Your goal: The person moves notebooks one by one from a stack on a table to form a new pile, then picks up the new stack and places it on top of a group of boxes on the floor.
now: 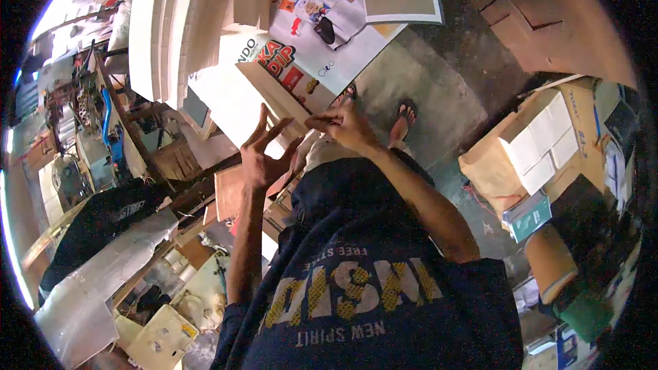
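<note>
A cluttered workshop, with a pale folded card strip (pixel 269 92) on the worktable in front of you.
From the left, shelving and a blue object (pixel 112 127) give way to upright pale boards (pixel 171 34); then comes your left hand (pixel 266 157), its fingers spread apart at the strip's near end, contact unclear. The strip lies slantwise, partly over a printed sheet (pixel 360 55). Your right hand (pixel 346 129) has bent fingers at that same end; you cannot tell whether they pinch it. Farther right, a cardboard box (pixel 483 157) holds white stacks (pixel 541 140).
</note>
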The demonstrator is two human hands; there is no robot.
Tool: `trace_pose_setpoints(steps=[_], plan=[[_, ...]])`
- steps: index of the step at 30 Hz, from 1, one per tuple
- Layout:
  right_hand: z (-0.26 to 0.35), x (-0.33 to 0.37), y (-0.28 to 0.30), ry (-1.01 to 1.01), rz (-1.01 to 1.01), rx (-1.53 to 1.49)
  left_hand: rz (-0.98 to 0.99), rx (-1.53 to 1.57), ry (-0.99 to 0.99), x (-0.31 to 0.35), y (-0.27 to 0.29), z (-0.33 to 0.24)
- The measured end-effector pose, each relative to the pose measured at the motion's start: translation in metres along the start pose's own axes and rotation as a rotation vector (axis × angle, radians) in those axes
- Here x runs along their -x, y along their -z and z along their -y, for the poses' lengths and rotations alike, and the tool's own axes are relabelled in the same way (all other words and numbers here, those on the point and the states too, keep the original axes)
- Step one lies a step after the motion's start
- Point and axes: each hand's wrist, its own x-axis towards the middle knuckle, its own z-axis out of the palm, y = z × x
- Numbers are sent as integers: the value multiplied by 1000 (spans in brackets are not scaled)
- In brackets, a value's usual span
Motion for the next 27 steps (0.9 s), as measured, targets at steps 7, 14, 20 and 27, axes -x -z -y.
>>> trace_pose_setpoints(steps=[7,14,20,27], plan=[[78,12,-25,164,151,298,24,352,149,24,13,7],[35,-4,-10,378,-226,328,-126,299,181,30,5,12],[-1,-22,128,292,-541,450,-67,-41,52,13,-28,4],[83,-8,83,457,-662,691,96,-148,118,8,-25,-1]])
